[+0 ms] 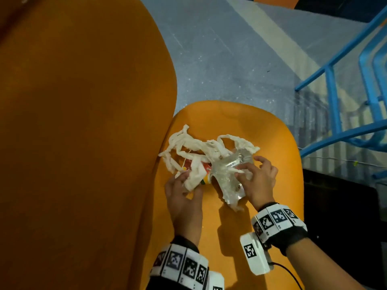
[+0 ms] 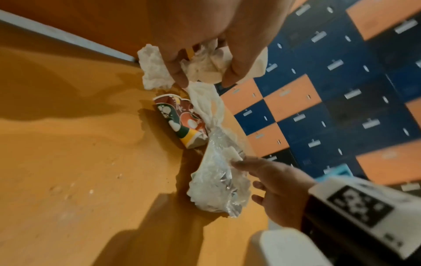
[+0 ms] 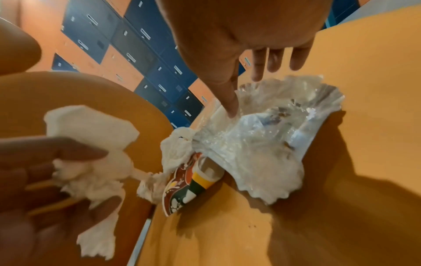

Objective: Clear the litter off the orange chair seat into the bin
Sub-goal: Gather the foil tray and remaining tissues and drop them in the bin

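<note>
Fingers of the left hand [image 1: 184,197] are curled around a wad of white tissue [image 2: 205,66], thumb on one side and fingers on the other, as the left wrist view shows plainly. The right hand [image 1: 258,181] has its fingers spread and fairly straight, the thumb [image 3: 230,104] pressing down into a crumpled foil plate [image 3: 262,144] while the other fingertips hover past its far rim. All of this litter lies on the seat [image 1: 230,237] of the orange chair, towards its left side, close to the big orange chair back [image 1: 83,122] that fills the left of the head view. The tissue trails in long twisted strands [image 1: 194,143] across the far part of the pile. Between tissue and plate lies a squashed paper cup [image 2: 182,122], red, green and yellow, on its side, touching the plate and partly covered by tissue. To the far right stands a blue metal frame [image 1: 335,101] on a grey floor [image 1: 230,49]. Both wrist views show blue and orange lockers [image 2: 318,90] behind.
</note>
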Tool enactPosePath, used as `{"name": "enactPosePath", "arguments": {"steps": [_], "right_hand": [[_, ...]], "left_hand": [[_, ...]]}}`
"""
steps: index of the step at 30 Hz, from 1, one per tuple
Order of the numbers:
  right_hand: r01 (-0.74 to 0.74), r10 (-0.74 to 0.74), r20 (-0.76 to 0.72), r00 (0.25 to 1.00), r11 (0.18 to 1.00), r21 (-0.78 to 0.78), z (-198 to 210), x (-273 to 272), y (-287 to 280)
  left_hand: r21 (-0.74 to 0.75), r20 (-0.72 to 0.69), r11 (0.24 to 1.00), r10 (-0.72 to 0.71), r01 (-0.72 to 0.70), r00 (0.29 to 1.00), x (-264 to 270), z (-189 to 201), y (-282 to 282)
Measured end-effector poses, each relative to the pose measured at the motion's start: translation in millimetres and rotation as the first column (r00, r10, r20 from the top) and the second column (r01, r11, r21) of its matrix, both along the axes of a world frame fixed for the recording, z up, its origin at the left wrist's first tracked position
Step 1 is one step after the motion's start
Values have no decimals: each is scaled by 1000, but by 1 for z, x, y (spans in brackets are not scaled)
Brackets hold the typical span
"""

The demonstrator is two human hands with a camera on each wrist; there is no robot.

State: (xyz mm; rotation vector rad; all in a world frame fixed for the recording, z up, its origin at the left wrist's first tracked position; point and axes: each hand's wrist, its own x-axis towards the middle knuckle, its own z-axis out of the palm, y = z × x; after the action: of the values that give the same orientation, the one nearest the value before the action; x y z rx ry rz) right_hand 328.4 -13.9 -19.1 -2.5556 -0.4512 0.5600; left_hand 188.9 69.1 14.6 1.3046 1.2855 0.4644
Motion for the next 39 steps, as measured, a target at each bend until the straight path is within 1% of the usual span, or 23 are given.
{"name": "enactPosePath", "arguments": {"steps": [3,5,7,11,13,14,16,19,21,23,25,26,27,28,29,31,32,33,34,36,37,38,39], "right_hand": [[65,-64,-54,997,998,17,-7,1,2],[86,-82,-108,991,996,32,-11,4,0],[88,-82,-150,985,995,35,-16,8,-3],[138,-106,-219,970,981,139,-21,16,-8],[178,-134,-248,960,970,164,-18,16,-12],[200,-151,-256,955,964,176,-17,16,-15],[242,-196,-238,951,953,184,-15,15,-22],[310,-281,-163,946,932,189,-11,18,-37],[332,-313,-124,942,923,194,-8,18,-48],[343,-332,-93,939,923,174,-6,15,-62],[351,-343,-81,936,924,149,-8,8,-74],[346,-337,-83,938,929,132,-10,3,-79],[329,-320,-91,943,937,116,-13,-2,-82],[307,-296,-101,950,946,106,-16,-7,-83],[283,-271,-114,956,954,101,-19,-11,-83],[236,-223,-122,967,965,112,-23,-16,-79],[221,-207,-117,971,968,118,-24,-16,-76],[218,-204,-113,972,968,123,-25,-15,-74],[225,-211,-111,971,966,131,-26,-14,-72],[243,-226,-117,967,957,157,-28,-11,-69],[248,-230,-121,966,954,168,-29,-11,-68],[250,-230,-126,965,953,174,-29,-12,-67],[250,-229,-133,964,952,177,-29,-13,-67]], "left_hand": [[-52,-68,977,-211,208,975,20,-7,2],[-85,-106,955,-293,285,950,27,-12,5],[-88,-85,959,-278,270,957,26,-16,11],[12,-51,991,-132,133,990,9,-18,35],[-9,-70,998,-65,65,995,6,-24,52],[-19,-77,998,-57,55,995,7,-27,61],[-3,-90,997,-73,73,993,12,-29,73],[70,-56,990,-117,120,992,25,-24,81],[142,-29,969,-199,201,980,34,-19,82],[209,-66,907,-360,365,931,43,-13,80],[226,-157,799,-534,557,830,47,-16,75],[204,-210,744,-602,636,771,46,-20,71],[183,-252,702,-643,688,723,44,-24,69],[175,-283,685,-653,707,702,42,-28,67],[192,-297,697,-630,691,718,39,-30,66],[302,-304,751,-509,588,806,38,-28,70],[356,-325,761,-444,543,835,41,-26,74],[373,-362,767,-397,522,843,45,-23,78],[341,-407,781,-378,523,831,51,-21,83],[173,-476,814,-423,554,771,67,-20,93],[82,-500,810,-471,581,727,75,-21,94],[10,-525,786,-522,619,672,83,-24,93],[-31,-555,746,-566,665,609,89,-28,88]]}}
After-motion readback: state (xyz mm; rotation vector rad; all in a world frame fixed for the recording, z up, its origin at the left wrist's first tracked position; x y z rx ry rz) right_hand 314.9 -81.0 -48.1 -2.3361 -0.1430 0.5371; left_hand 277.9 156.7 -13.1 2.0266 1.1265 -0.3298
